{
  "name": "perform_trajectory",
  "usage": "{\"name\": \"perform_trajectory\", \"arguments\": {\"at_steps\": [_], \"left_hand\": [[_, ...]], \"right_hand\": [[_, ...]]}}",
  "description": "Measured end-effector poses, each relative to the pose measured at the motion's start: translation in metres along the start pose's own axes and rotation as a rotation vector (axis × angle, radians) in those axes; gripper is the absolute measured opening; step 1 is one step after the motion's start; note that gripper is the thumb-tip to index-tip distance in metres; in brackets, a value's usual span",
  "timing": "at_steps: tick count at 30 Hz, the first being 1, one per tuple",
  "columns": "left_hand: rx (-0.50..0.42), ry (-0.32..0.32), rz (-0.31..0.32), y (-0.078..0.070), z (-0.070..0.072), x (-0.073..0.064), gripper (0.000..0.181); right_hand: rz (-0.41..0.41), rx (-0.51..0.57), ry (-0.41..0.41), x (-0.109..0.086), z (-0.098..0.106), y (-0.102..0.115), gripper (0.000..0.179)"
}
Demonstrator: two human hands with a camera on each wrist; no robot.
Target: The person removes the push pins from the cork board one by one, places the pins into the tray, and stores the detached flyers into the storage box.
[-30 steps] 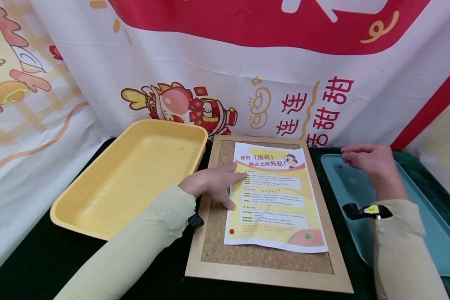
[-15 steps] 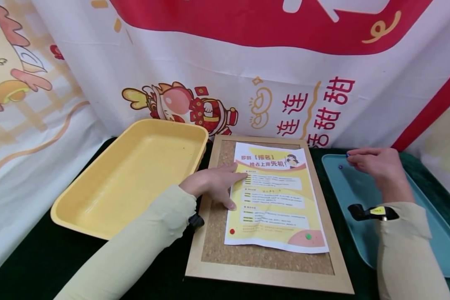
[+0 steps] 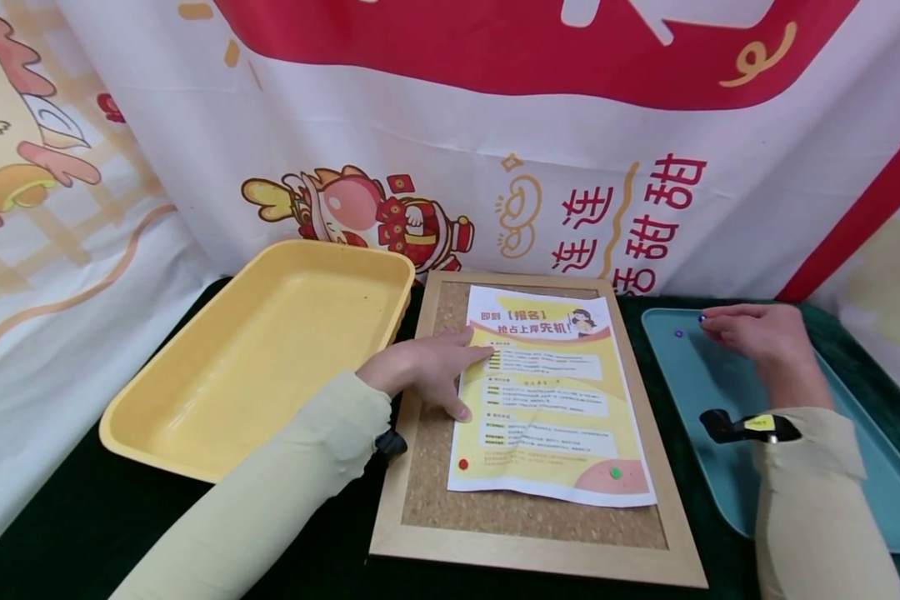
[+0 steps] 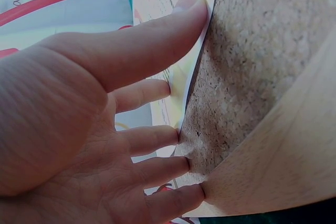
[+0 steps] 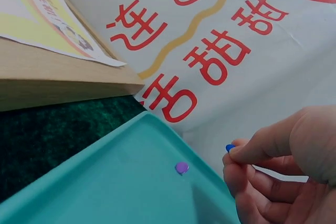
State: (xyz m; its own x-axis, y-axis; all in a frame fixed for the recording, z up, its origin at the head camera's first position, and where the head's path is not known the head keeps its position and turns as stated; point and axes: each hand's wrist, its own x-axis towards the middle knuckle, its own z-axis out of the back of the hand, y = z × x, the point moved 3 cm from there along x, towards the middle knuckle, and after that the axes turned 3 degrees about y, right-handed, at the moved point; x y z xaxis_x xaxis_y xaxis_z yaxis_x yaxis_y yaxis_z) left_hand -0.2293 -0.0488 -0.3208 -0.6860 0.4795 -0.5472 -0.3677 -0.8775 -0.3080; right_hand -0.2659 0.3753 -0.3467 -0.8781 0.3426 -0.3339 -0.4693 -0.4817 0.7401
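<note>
My right hand (image 3: 768, 337) pinches a small blue thumbtack (image 5: 230, 148) between thumb and index finger, above the far end of the blue-green tray (image 5: 105, 182). A purple thumbtack (image 5: 181, 168) lies in that tray, just left of the hand. My left hand (image 3: 427, 367) is spread over the left edge of a yellow-and-white printed flyer (image 3: 547, 392), thumb and index finger touching the paper. The flyer lies on a wood-framed cork board (image 3: 532, 525). At its lower corners sit a red thumbtack (image 3: 463, 464) and a green thumbtack (image 3: 616, 473).
A deep yellow bin (image 3: 270, 358) stands left of the board, close to its frame. Dark green cloth (image 3: 52, 525) covers the table. Behind everything hangs a white printed curtain (image 3: 450, 125) with red shapes and lettering.
My right hand has shifted a little right and nearer over the tray, the blue thumbtack still pinched. My left hand and the flyer have stayed in place.
</note>
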Motion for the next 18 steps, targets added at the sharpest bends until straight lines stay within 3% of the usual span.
{"name": "perform_trajectory", "arguments": {"at_steps": [18], "left_hand": [[-0.012, -0.007, 0.01, 0.0, 0.0, -0.001, 0.096]], "right_hand": [[-0.19, -0.012, 0.08, 0.014, 0.0, -0.02, 0.062]]}}
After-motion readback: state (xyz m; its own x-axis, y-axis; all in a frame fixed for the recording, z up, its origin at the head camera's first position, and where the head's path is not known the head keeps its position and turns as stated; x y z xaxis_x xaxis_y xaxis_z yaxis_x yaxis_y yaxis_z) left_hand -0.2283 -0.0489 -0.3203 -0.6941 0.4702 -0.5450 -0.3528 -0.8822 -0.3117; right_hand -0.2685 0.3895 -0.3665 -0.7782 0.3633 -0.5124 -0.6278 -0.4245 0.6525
